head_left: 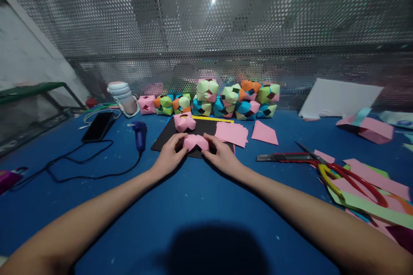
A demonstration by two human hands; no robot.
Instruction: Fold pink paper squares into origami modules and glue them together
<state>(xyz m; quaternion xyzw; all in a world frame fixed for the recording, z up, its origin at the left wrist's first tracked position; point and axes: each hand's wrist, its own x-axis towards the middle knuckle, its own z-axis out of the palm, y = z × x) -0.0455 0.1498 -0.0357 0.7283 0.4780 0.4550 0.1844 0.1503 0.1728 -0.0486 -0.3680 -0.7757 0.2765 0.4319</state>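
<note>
Between my two hands sits a pink folded-paper piece [195, 142], at the front of a black sheet [205, 126]. My left hand [170, 154] grips its left end between thumb and fingers. On the right end, my right hand [222, 154] holds it the same way. Just behind stands another pink folded-paper piece [185, 123], touched by neither hand. Square pink sheets [232, 133] lie in a loose stack to the right, partly on the black sheet, with a separate pink sheet [265, 132] beside them.
Colourful folded-paper balls [207, 90] line the back by a perforated metal panel. A glue gun [140, 135], phone [99, 126] and bottle [123, 99] stand left, cords trailing. Right are a cutter knife [287, 157], scissors [351, 180], paper scraps [377, 176] and a white board [338, 98].
</note>
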